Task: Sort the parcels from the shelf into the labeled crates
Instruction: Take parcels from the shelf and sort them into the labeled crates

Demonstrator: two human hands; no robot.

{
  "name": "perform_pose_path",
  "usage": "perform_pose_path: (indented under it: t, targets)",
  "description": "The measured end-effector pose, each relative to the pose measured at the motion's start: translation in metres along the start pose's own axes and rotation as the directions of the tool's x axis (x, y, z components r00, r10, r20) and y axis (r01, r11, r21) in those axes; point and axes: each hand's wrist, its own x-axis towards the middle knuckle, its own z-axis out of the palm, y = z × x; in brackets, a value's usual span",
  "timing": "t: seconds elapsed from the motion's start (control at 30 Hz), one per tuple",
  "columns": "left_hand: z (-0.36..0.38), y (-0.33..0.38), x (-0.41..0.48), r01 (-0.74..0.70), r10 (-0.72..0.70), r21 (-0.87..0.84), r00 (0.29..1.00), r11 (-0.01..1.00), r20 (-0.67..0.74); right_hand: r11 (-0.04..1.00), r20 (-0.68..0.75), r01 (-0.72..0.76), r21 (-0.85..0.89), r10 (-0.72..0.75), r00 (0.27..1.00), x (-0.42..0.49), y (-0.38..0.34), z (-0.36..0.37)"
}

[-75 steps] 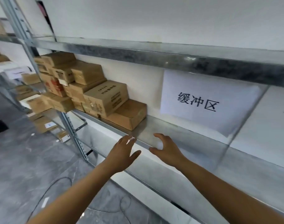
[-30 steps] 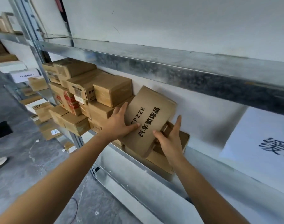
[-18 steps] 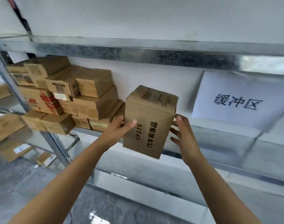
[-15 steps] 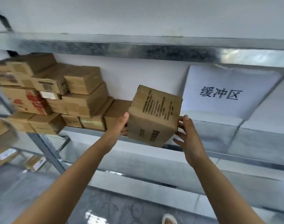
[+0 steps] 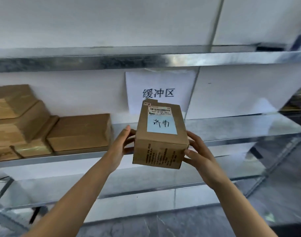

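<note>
Gripping from both sides in the head view, the left hand [image 5: 119, 147] and right hand [image 5: 197, 151] clamp a small brown cardboard parcel [image 5: 160, 147] in the air just in front of the grey metal shelf [image 5: 231, 134]. Its long axis points away toward the wall, with the pale blue handwritten sticker [image 5: 161, 124] on the upward face. Stacked brown cartons [image 5: 79, 132] sit on the shelf to the left.

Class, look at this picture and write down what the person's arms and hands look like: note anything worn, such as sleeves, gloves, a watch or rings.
Both the left arm and the right arm are bare as far as the picture shows, with no sleeve edge in view. The left hand and the right hand wear no gloves. No watch, bracelet or ring shows on either side.
</note>
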Motion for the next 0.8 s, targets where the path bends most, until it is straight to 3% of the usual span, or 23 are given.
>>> perform_pose_path:
  t: [0.13,0.33,0.57,0.8]
  targets:
    - [0.088,-0.014,0.009,0.007,-0.014,0.063,0.993,0.998,0.118,0.999,-0.075,-0.045,-0.030,0.043,0.996,-0.031,-0.006,-0.070]
    - [0.224,-0.041,0.020,-0.034,0.005,0.086,0.948,0.996,0.317,0.993,-0.304,-0.088,-0.073,0.061,0.951,-0.094,-0.017,-0.182]
    - [0.375,-0.060,0.012,-0.145,0.055,0.104,0.799,0.984,0.599,0.995,-0.548,-0.099,-0.013,0.076,0.833,-0.183,-0.027,-0.289]
    - [0.479,-0.054,0.032,-0.178,0.063,0.068,0.641,0.982,0.765,0.994,-0.663,-0.027,0.102,0.088,0.743,-0.222,-0.045,-0.355]
